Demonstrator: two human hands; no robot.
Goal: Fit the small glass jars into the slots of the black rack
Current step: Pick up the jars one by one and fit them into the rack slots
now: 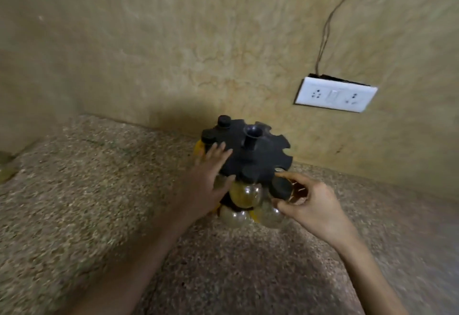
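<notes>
The black round rack (260,152) stands on the speckled counter against the wall, with a central post and notched slots round its rim. Several small glass jars with black caps hang in it, one at the front (246,194) with yellowish contents. My left hand (211,180) rests on the rack's left side with straight fingers. My right hand (310,203) grips a black-capped glass jar (282,188) at the rack's front-right edge, beside an open slot. Lower jars (234,218) show beneath.
A white socket plate (335,94) with a wire running up sits on the beige wall to the right. The speckled counter (99,190) spreads to the left and front. The wall corner lies far left.
</notes>
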